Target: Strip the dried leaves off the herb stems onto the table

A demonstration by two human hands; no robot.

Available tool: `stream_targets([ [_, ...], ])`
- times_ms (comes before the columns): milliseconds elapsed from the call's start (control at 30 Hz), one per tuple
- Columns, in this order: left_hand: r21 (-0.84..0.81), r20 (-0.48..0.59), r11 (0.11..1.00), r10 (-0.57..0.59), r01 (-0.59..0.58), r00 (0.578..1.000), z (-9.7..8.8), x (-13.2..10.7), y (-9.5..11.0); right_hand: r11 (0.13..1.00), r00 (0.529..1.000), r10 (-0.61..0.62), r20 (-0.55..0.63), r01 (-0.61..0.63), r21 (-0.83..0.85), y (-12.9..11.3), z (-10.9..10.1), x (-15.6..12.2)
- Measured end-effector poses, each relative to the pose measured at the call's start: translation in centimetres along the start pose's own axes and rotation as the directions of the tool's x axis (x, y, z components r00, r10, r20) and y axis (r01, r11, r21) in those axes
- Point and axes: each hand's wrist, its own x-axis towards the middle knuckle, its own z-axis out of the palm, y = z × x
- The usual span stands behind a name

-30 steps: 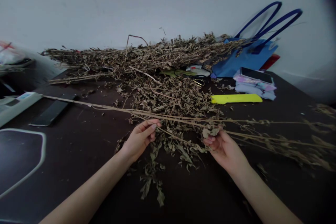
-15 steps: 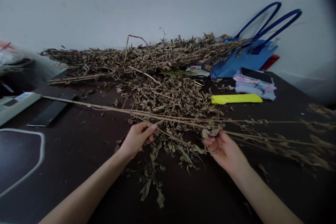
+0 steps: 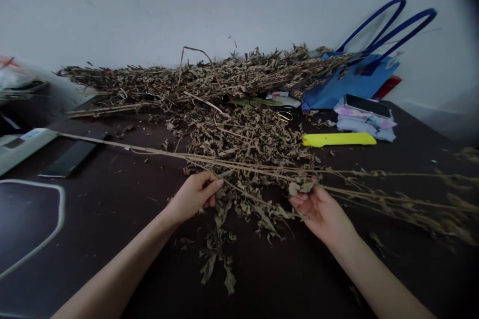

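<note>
A few long, thin dried stems (image 3: 149, 150) stretch across the dark table from far left to far right. My left hand (image 3: 194, 195) is closed in a pinch on a side twig of them near the middle. My right hand (image 3: 318, 209) grips the same stems further right, its fingers closed round the stalks and some dry leaves (image 3: 301, 187). Between and below my hands hang and lie loose dried leaves (image 3: 239, 209). Behind them lies a heap of stripped dry leaves (image 3: 247, 137).
A long pile of dried leafy stalks (image 3: 194, 77) runs along the wall. A blue bag (image 3: 352, 79), folded cloths with a phone (image 3: 364, 114) and a yellow flat object (image 3: 339, 139) sit at the right. A black flat object (image 3: 73, 157) and a white device (image 3: 22, 144) lie left.
My left hand has slid slightly left and down along the stems, by a small amount. My right hand has stayed where it was.
</note>
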Motion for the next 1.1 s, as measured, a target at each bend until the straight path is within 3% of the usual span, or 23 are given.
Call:
stream_targets([
  [133,0.229,-0.063,0.973,0.058,-0.043,0.996,-1.2,-0.6,0.4,1.0,1.0,-0.009,0.005,0.01,-0.02,0.1,-0.2,0.1],
  [200,0.312,-0.134,0.945,0.146,-0.098,0.98,-1.5,-0.8,0.6,1.0,1.0,-0.014,0.014,0.014,-0.027,0.1,-0.3,0.2],
  [333,0.431,-0.28,0.864,0.404,-0.262,0.871,-1.6,-0.6,0.7,0.998,0.999,-0.046,0.016,0.047,-0.046,0.1,-0.4,0.3],
  [467,0.447,-0.323,0.835,0.486,-0.322,0.812,-1.4,-0.3,0.6,0.995,0.997,-0.076,0.007,0.076,-0.071,0.1,-0.4,0.3],
  [533,0.462,-0.293,0.805,0.534,-0.372,0.793,-1.1,-0.1,0.6,0.993,0.997,-0.08,0.019,0.082,-0.081,0.1,-0.5,0.3],
  [633,0.476,-0.214,0.767,0.575,-0.43,0.789,-0.4,-0.1,0.7,0.995,0.996,-0.069,0.055,0.073,-0.074,0.2,-0.5,0.3],
  [767,0.487,-0.173,0.764,0.56,-0.424,0.81,0.4,-0.1,0.5,0.998,0.997,-0.047,0.062,0.048,-0.029,0.3,-0.5,0.2],
  [1100,0.409,-0.23,0.804,0.549,-0.431,0.804,0.7,0.2,0.2,0.997,0.998,-0.043,0.04,0.046,-0.068,0.6,-0.1,0.1],
])
